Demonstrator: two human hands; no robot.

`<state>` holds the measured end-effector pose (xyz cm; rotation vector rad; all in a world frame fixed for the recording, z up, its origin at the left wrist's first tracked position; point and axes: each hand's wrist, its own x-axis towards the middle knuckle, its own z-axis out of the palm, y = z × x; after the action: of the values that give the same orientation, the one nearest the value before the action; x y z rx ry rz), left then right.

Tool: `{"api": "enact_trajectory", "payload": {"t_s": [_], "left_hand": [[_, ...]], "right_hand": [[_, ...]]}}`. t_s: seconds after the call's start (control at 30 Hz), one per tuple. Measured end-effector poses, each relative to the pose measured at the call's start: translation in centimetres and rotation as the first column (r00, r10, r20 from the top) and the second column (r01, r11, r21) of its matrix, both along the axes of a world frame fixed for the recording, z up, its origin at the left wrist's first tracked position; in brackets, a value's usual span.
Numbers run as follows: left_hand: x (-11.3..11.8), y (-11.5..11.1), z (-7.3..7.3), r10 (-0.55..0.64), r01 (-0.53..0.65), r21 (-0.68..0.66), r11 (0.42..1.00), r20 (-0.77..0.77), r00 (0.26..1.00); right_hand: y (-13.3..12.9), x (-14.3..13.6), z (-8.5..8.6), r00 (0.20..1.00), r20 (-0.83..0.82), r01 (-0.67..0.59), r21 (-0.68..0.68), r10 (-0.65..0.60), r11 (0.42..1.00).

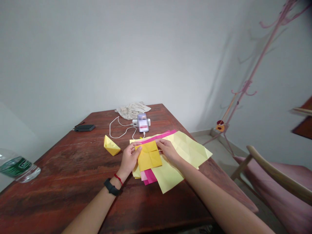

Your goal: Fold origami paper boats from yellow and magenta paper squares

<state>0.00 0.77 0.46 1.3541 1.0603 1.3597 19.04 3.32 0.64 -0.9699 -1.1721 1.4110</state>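
Note:
A folded yellow paper square [149, 157] with crease lines is held up between both hands, over a pile of paper. My left hand [129, 159] pinches its upper left corner, thumb on the front. At the upper right corner, my right hand [168, 150] grips the square's edge with bent fingers. Beneath it lie pale yellow creased sheets [190, 146] and magenta sheets [150, 176]. A folded yellow paper piece [111, 146] stands on the table to the left of my left hand.
The wooden table [73, 169] bears a phone [143, 125] on a stand, a white cable, a crumpled cloth [131, 110], a dark case [84, 128] and a water bottle [19, 165]. To the right are a chair [278, 182] and a pink coat rack [255, 65].

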Motion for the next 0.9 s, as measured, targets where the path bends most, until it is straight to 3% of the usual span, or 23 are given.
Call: {"api": "enact_trajectory", "payload": {"t_s": [0.37, 0.53, 0.7, 0.9], "left_hand": [[0.02, 0.06, 0.14, 0.02, -0.019, -0.016, 1.0, 0.033, 0.999], [0.08, -0.06, 0.25, 0.02, -0.02, -0.019, 1.0, 0.037, 0.999], [0.11, -0.1, 0.21, 0.026, -0.026, -0.022, 0.999, 0.037, 0.999], [0.01, 0.07, 0.08, 0.033, -0.032, -0.009, 0.999, 0.049, 0.998]], "right_hand": [[-0.22, -0.1, 0.04, 0.998, -0.052, -0.035, -0.004, 0.034, 0.999], [-0.41, -0.17, 0.35, 0.992, -0.125, 0.037, 0.052, -0.03, 0.998], [-0.2, -0.2, 0.21, 0.998, -0.052, 0.049, 0.086, -0.044, 0.995], [-0.26, 0.09, 0.51, 0.999, -0.045, -0.005, 0.015, 0.006, 1.0]]}}
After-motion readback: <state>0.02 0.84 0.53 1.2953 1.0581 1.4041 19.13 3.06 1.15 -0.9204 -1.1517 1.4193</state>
